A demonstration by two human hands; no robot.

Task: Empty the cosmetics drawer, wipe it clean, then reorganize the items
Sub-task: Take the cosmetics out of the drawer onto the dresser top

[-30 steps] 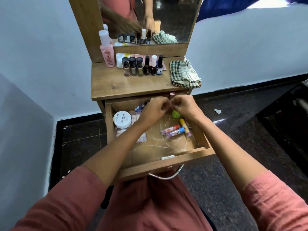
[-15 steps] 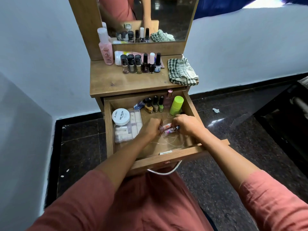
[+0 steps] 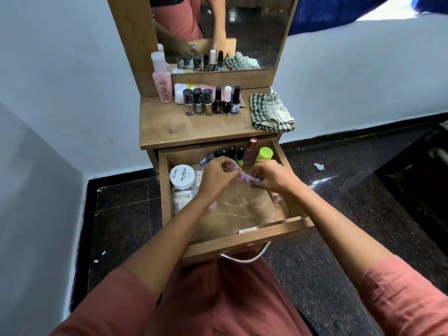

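The head view looks down into an open wooden drawer with a curved metal handle at its front and pale curved smears on its bare floor. Above its middle the left hand and right hand meet, each grip narrow, pinching opposite ends of small slim tubes with pink and blue on them; how many tubes I cannot tell. At the left of the drawer lies a round white jar printed "ZUDIO NAIL POLISH", resting on a clear plastic box of pale pieces. Along the back stand dark-capped polish bottles and, to their right, a can with a lime-green cap. Another little tube lies by the right wall. On the wood-grain table above stands a row of six glass polishes, a pink bottle marked "3" to their left, and a crumpled checked cloth at the right edge. A mirror rises behind. The floor is dark speckled stone.
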